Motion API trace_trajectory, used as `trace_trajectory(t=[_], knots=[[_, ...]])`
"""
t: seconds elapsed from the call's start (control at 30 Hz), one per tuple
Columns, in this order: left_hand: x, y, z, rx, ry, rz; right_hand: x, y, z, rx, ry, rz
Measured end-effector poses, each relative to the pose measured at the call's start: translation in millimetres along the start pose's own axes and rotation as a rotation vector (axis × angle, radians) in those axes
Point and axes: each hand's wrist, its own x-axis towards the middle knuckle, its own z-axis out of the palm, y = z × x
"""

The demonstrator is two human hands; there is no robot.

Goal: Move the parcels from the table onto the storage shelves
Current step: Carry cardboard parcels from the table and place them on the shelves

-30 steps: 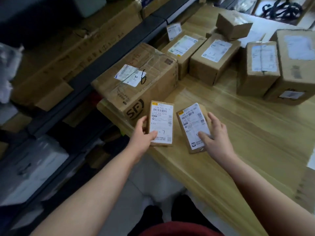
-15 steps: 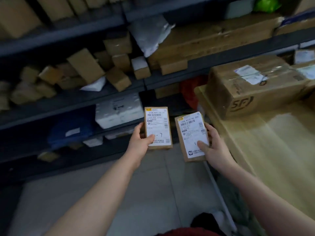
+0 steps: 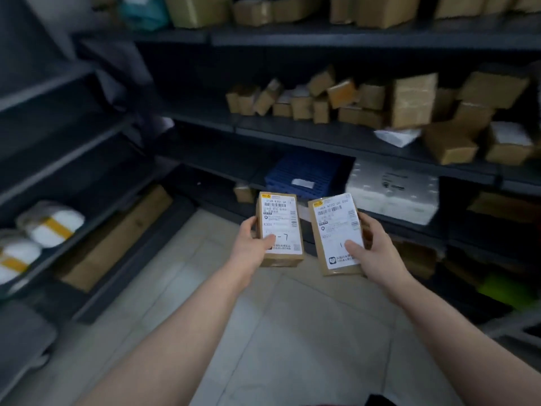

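Table gone, left hand grip pinches left parcel, right hand pinches right parcel, stocked shelves beyond.

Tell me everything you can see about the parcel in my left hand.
The parcel is a small flat box of brown cardboard, a white label with barcodes, print and a handwritten 7 covering most of its top. It is held in the air, label up, before the shelves. The left hand grips its left edge, thumb on the label.
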Motion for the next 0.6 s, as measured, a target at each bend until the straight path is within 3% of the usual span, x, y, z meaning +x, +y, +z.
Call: trace_trajectory(t=[0.3, 0.6], knots=[[13.1, -14.7, -160.5, -0.240, 0.422, -0.067, 64.0, -96.4, 179.6, 0.031, -0.415, -0.210], [67.4, -7.2, -254.8, -0.420, 0.727, -0.106, 139.1, -175.1, 310.7, 0.020, -0.774, -0.336]])
